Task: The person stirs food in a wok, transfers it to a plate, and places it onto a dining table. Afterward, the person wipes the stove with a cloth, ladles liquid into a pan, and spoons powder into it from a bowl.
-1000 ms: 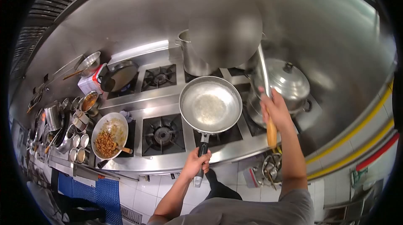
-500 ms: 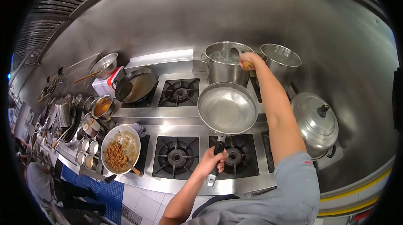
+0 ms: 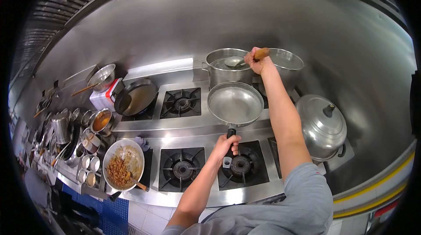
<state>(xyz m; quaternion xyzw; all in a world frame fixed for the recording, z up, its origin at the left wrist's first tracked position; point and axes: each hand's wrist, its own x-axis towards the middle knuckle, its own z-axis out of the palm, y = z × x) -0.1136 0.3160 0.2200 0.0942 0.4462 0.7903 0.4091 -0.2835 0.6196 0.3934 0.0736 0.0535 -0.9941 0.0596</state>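
My left hand (image 3: 226, 147) is wrapped round the black handle of a frying pan (image 3: 235, 103), held above the front burner with its wide bowl towards the back. Some cloudy, wet-looking liquid seems to lie in it. My right hand (image 3: 258, 61) grips the wooden handle of a ladle (image 3: 234, 61), fist closed. The ladle's bowl is over the mouth of a tall stockpot (image 3: 230, 76) of clear liquid at the back of the stove. Beside it stands a second stockpot (image 3: 285, 59), partly behind my right arm.
A white pan (image 3: 142, 165) of browned chopped food with a wooden-handled utensil stands front left. Behind it are a dark wok (image 3: 137, 98) and a bowl of orange sauce (image 3: 102, 122). A large lidded pot (image 3: 321, 125) stands right. A person (image 3: 39, 186) is at the lower left.
The ladle has tilted, its handle end rising to the right and its bowl now showing over the stockpot. My left hand still holds the frying pan; the whole view has shifted slightly.
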